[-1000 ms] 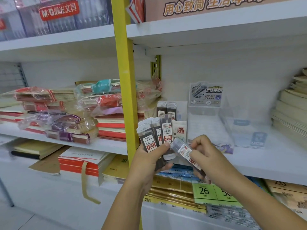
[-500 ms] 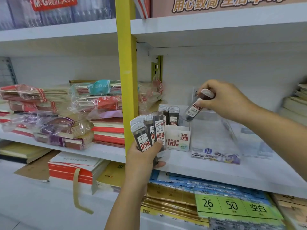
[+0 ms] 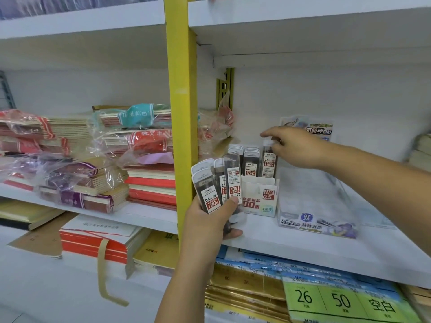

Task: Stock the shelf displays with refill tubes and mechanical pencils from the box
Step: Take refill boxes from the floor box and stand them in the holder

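White shelf board (image 3: pixel 303 250) under the display box (image 3: pixel 258 201), front edge running just below it, bare surface open in front and to its right. Upper shelf (image 3: pixel 303 22) well above the display box, much free height between. Yellow post (image 3: pixel 182 113) upright just left of the display box, its edge closing off that side. Wrapped notebook stacks (image 3: pixel 144 178) left of the display box, beyond the post. Clear tray (image 3: pixel 314 201) touching or just beside the display box on its right, printed card upright at its back. Green price label (image 3: pixel 338 301) below and right of the display box, on the lower level. Left grip (image 3: pixel 210 227) just left of the display box and in front of it, at the shelf's front edge, clamped on a bundle of refill tubes (image 3: pixel 210 190): tubes fanned upward, white caps on top, thumb across their lower labels, bundle overlapping the post's edge and the box's left side. Right grip (image 3: pixel 296 148) above and right of the display box, forearm crossing over the clear tray, fingertips pinched on the white cap of one refill tube (image 3: pixel 268 163), forefinger stretched out to the left. That tube upright at the right end of the display box, lower end behind the box's front wall. Standing tubes (image 3: pixel 250 163) in the display box just left of it, close together.
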{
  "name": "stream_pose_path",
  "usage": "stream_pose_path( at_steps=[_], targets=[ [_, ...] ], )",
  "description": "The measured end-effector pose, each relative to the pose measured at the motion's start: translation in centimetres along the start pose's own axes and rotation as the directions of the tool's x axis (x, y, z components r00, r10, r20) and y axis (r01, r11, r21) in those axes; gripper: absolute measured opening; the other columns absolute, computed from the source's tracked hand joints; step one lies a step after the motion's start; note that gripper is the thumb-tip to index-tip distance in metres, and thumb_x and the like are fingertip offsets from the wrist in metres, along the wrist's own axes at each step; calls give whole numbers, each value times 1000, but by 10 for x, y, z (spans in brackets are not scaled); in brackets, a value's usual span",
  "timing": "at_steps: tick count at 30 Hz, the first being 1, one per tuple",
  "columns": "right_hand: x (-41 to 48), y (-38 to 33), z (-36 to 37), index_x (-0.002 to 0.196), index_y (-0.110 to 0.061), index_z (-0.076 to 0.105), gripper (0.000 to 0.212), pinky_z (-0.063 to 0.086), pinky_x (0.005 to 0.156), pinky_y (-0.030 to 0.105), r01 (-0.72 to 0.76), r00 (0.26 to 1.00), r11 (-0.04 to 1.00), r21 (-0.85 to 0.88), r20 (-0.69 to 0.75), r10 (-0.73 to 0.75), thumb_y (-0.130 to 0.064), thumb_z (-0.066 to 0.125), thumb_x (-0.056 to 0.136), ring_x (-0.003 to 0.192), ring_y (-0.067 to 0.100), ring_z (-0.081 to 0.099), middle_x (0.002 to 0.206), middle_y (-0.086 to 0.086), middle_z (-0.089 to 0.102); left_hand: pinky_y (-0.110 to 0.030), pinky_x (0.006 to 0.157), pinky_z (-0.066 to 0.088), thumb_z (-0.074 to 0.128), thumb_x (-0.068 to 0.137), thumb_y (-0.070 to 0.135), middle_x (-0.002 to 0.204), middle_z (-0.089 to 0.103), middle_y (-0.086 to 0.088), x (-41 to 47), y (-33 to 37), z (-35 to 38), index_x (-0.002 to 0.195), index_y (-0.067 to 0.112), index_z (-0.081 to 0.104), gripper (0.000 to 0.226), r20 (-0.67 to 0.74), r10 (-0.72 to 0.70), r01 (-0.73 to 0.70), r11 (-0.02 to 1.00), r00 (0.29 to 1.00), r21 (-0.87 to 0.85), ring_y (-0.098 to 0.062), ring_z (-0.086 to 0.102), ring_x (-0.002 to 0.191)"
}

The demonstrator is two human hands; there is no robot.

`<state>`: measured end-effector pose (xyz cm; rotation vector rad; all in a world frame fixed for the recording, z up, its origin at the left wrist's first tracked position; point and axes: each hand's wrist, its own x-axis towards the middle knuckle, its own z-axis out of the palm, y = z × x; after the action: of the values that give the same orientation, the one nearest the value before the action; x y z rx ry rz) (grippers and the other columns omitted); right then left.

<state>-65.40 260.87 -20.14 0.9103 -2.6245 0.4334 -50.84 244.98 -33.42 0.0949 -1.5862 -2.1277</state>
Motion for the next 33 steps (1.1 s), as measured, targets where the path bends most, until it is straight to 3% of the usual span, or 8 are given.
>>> stream_pose_path(
  at_steps=[2, 6, 14, 18, 23, 27, 30, 33],
  targets=[
    [-2, 6, 8, 120, -17, 55, 26, 40, 67, 22, -4, 997, 998, 57, -80, 9, -14, 53, 95, 80, 7, 54, 98, -6, 59, -25, 53, 57, 74, 88, 18, 85, 79, 4, 0, 1, 1, 102, 30, 68, 19, 10, -5, 5, 1000, 1000, -4, -17, 76, 78],
    [-6, 12, 19, 98, -16, 67, 11, 34, 75, 22, 51, 961, 998, 38, -273, -39, -10, 62, 90, 82, 10, 47, 102, 0, 52, -25, 53, 57, 74, 88, 18, 85, 78, 6, -1, 1, 2, 104, 30, 68, 21, 19, -25, 25, 1000, 1000, -9, -15, 76, 78],
    [-33, -4, 13, 109, -18, 70, 20, 36, 77, 20, 53, 933, 995, 81, -359, -21, -19, 57, 95, 87, 11, 50, 101, -2, 53, -26, 53, 57, 76, 86, 18, 90, 79, 4, -4, 5, 3, 105, 28, 69, 22, 17, -45, 45, 999, 999, -10, -16, 76, 81],
    [-76, -36, 13, 100, -38, 67, 15, 47, 62, 9, 119, 990, 908, 402, -119, -78, -29, 57, 93, 70, -2, 61, 81, -17, 69, -26, 55, 57, 78, 82, 23, 97, 78, 1, -9, 9, 6, 106, 28, 71, 25, 97, -49, 53, 998, 994, -41, -17, 76, 86],
    [-100, -51, 23, 95, -29, 70, 9, 46, 64, 10, 51, 999, 785, 617, -39, -34, -25, 68, 87, 73, -4, 63, 87, -18, 71, -28, 58, 58, 80, 69, 36, 102, 77, 0, -16, 9, 12, 101, 33, 74, 33, 188, -30, 41, 998, 982, -55, -17, 75, 89],
    [-104, -45, 19, 91, -22, 61, 5, 54, 83, 31, -45, 994, 701, 712, -40, 104, -25, 64, 89, 87, 6, 70, 93, -10, 74, -28, 59, 59, 79, 70, 36, 100, 78, -4, -17, 9, 10, 107, 25, 72, 39, 165, -32, 42, 998, 986, -57, -20, 75, 84],
    [-104, -37, 3, 96, -15, 56, 6, 59, 75, 37, -75, 995, 604, 794, 19, 98, -17, 59, 92, 83, 22, 73, 89, 2, 75, -26, 59, 58, 77, 71, 37, 99, 78, -1, -16, 10, 6, 110, 24, 69, 42, 136, -25, 31, 999, 990, -42, -19, 76, 87],
    [-109, -30, -5, 101, -30, 62, 10, 58, 58, 33, -75, 992, 727, 682, 128, -18, -25, 58, 94, 63, 22, 71, 81, -1, 74, -27, 60, 58, 79, 68, 40, 100, 78, -2, -15, 11, 4, 107, 24, 71, 43, 117, -21, 27, 998, 993, -49, -20, 76, 89]
  ],
)
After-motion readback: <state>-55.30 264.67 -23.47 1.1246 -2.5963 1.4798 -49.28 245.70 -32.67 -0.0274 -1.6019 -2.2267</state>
